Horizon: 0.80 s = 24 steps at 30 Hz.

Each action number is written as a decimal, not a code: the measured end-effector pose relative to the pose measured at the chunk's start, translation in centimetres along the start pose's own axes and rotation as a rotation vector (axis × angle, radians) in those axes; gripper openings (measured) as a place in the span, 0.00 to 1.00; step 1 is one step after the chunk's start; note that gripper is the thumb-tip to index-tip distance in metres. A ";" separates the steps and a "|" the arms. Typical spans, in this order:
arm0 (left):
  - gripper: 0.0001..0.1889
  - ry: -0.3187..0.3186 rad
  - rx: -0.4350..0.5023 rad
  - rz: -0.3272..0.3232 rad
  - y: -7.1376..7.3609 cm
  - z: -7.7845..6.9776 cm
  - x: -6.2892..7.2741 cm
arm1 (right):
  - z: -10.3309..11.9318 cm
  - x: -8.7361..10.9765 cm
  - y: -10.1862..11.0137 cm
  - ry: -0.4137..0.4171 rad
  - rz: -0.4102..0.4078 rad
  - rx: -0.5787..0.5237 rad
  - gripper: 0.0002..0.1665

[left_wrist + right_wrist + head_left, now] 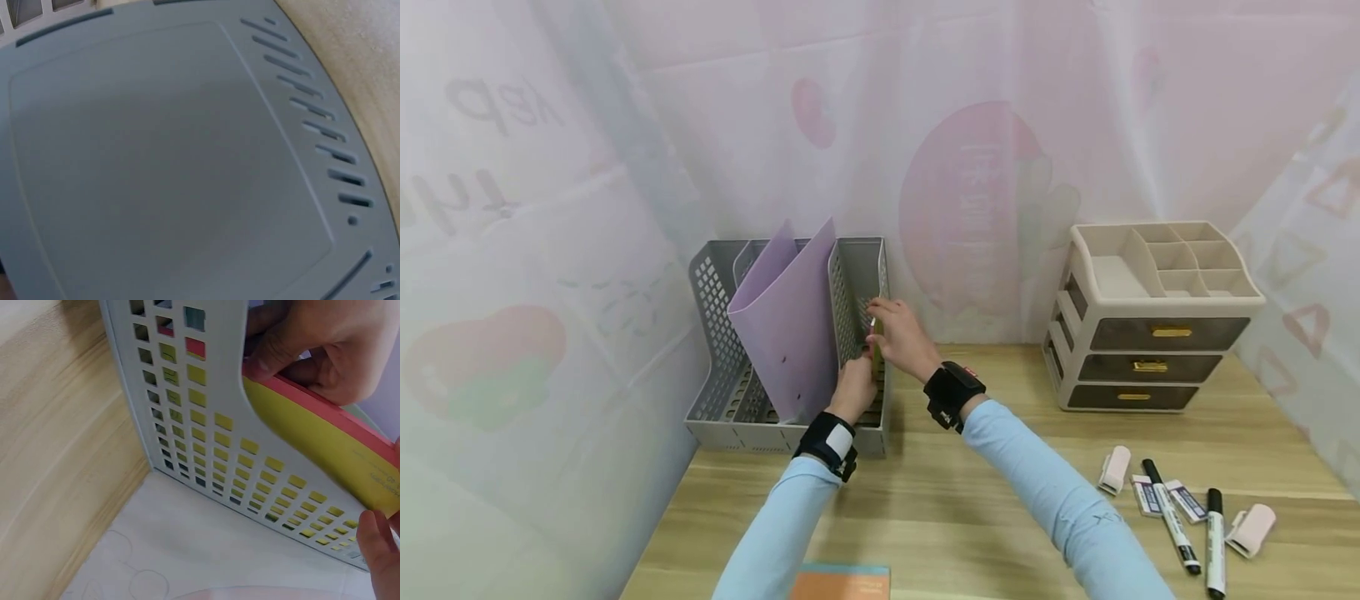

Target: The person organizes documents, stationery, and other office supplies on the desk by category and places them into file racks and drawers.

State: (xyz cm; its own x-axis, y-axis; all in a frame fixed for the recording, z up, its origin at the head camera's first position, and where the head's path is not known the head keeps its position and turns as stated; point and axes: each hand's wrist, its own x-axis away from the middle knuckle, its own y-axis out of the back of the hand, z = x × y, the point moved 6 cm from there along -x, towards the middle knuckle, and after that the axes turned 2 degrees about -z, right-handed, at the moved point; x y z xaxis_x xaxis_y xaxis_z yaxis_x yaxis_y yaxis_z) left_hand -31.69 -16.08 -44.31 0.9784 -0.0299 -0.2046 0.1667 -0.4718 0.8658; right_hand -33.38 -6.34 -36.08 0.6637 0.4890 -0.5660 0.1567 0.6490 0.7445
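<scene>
Head view: left hand and right hand pinch a book inside the rack; folder just left of the left hand.

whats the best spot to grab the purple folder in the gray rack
Likely the back upper corners of the purple folder, pinched from above: they poke up higher than the gray rack, whose walls flank the lower part. Its two panels spread apart at the top, so probably squeeze both together before lifting.
</scene>
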 end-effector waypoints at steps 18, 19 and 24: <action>0.24 -0.036 0.029 0.029 0.7 0.5 0.9 | 0.4 0.9 0.6 0.055 0.006 -0.029 0.29; 0.24 -0.042 0.026 0.026 0.9 0.5 1.1 | 0.5 0.9 0.7 0.056 0.010 -0.031 0.29; 0.26 -0.061 0.055 -0.006 2.7 0.0 3.3 | 1.0 1.6 1.8 0.039 0.020 -0.084 0.34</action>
State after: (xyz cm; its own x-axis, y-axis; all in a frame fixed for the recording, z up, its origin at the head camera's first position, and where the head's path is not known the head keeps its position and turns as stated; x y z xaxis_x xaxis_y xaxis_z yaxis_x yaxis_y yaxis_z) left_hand -28.03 -17.50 -42.65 0.9677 -0.0800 -0.2392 0.1642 -0.5202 0.8381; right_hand -31.36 -4.96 -35.28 0.6367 0.5236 -0.5661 0.0805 0.6850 0.7241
